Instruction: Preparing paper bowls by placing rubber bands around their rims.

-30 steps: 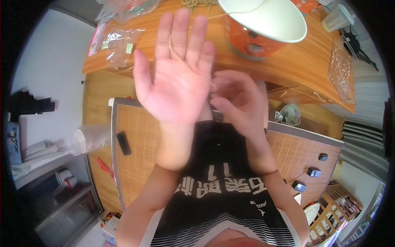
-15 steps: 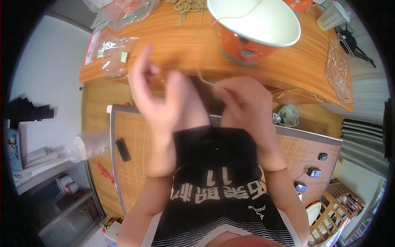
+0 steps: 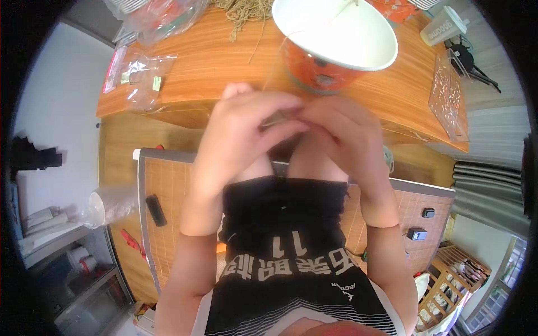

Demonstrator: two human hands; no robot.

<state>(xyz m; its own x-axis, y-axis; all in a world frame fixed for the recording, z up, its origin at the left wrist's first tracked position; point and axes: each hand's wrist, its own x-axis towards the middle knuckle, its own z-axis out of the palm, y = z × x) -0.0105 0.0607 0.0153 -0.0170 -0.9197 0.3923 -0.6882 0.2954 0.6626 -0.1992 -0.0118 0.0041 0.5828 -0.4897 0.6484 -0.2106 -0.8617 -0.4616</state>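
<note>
My left hand (image 3: 244, 123) and my right hand (image 3: 344, 129) meet above my lap, at the table's front edge. Their fingertips come together in a pinch on a thin tan string (image 3: 273, 119), a bit of which shows between them. The exact grip is blurred and partly hidden by the fingers. Just beyond my hands stands a large orange paper bucket (image 3: 325, 73) with a white inside; a strand of string crosses its rim and hangs down its left side toward my fingers. A tangled heap of tan string (image 3: 249, 14) lies left of the bucket.
Clear plastic packaging (image 3: 144, 81) lies at the table's left, with bagged containers (image 3: 159, 19) behind it. A paper cup (image 3: 443, 27) and a clear tray with small bits (image 3: 446, 95) sit at the right. A phone (image 3: 156, 210) rests on the mat beside me.
My hands were apart, the left one open and the right one pinching a string end. Now both have come together at the fingertips on the string. The view has shifted slightly.
</note>
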